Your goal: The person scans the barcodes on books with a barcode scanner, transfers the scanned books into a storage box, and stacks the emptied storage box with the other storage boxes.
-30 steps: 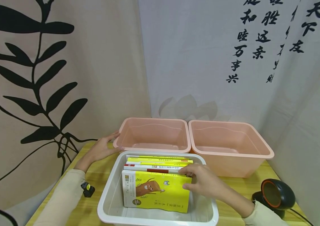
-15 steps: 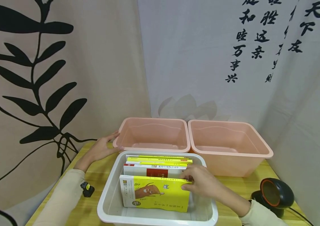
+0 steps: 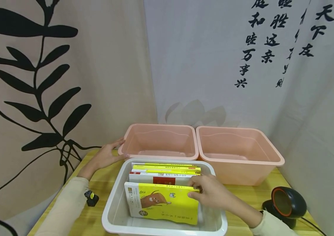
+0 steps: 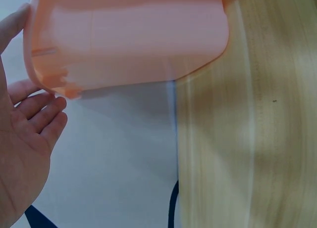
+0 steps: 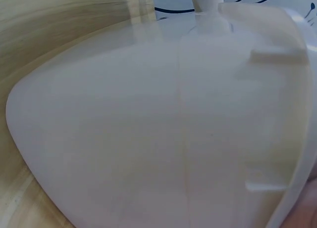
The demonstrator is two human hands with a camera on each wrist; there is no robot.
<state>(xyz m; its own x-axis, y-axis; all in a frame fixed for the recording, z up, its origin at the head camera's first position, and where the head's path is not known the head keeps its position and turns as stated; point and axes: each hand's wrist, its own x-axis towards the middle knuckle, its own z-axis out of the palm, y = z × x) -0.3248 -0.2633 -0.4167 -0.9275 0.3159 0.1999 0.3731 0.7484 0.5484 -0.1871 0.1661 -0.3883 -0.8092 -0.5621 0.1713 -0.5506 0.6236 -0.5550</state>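
Two bare hands at work: one pinching a yellow book (image 3: pixel 169 203), the other resting on a pink bin (image 3: pixel 159 141).
At the lower centre of the frame, the right hand (image 3: pixel 209 190) clamps the book's upper right corner, thumb in front and fingers behind; the book leans inside a white bin (image 3: pixel 112 209), in front of a white book with a red panel (image 3: pixel 164 180) and a row of yellow-edged books (image 3: pixel 167 168). Left of centre, the left hand (image 3: pixel 105 159) touches the pink bin's left end, thumb and fingers spread apart. A second pink bin (image 3: pixel 237 173) stands right of centre, a round black device (image 3: pixel 290 201) at lower right, all on a wooden table (image 3: pixel 105 186).
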